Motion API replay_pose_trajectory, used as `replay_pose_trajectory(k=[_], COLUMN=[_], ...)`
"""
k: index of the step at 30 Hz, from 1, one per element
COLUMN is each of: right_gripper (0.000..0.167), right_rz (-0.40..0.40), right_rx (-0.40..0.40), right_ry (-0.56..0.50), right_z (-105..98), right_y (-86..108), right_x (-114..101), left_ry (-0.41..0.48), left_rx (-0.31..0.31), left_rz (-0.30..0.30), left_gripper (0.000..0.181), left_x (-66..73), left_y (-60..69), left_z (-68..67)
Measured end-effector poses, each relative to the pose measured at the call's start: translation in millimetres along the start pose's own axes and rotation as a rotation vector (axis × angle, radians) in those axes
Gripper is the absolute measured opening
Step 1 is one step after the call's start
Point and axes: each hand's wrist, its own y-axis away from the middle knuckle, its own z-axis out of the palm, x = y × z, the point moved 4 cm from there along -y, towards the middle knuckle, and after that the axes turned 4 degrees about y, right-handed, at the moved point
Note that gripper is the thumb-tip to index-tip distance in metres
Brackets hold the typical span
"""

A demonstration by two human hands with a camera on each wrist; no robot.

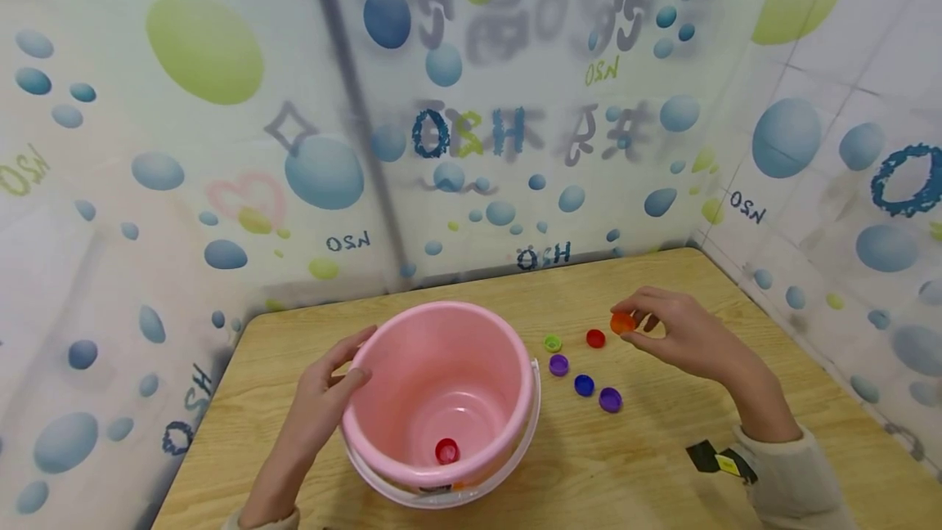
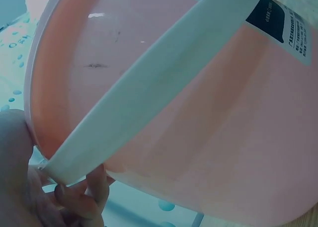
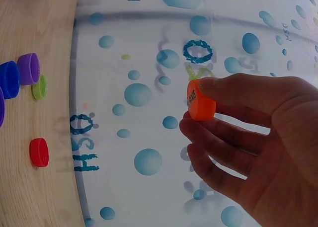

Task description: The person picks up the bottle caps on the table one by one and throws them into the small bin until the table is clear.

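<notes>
A pink bucket (image 1: 434, 350) stands at the front of the wooden table, its mouth tilted toward the head camera. My left hand (image 1: 324, 391) grips its rim on the left side, thumb over the edge; in the left wrist view, fingers lie beside the white handle (image 2: 149, 93). Inside on the bottom lies a red bottle cap (image 1: 446, 451). My right hand (image 1: 684, 338) pinches an orange bottle cap (image 1: 622, 323) between thumb and fingertips, above the table at the right. Near it lie another red cap (image 1: 595, 339), a blue cap (image 1: 585, 385) and a green cap (image 1: 553, 343).
Two purple caps (image 1: 610, 399) lie in the same loose group, right of the bucket. Bubble-patterned sheeting (image 1: 456, 203) rises behind the table (image 1: 625, 464) and along both sides. A dark tag with a yellow patch (image 1: 727, 465) sits at the right sleeve.
</notes>
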Motion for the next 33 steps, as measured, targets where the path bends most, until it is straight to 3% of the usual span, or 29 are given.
replay_pose_trajectory(k=[15,33], right_gripper=[0.028,0.029], right_rz=[-0.001,-0.046], right_rx=[-0.042,-0.109], right_ry=[-0.014,-0.010], right_z=[5,20], right_y=[-6.6,-27.0], right_x=[-8,-26], left_ry=[0.003,0.000], left_rx=[-0.006,0.004], left_rz=[0.025,0.006], left_gripper=[0.047,0.048], left_x=[1.8,1.2], left_y=[-2.4,-0.9], left_z=[2.1,0.0])
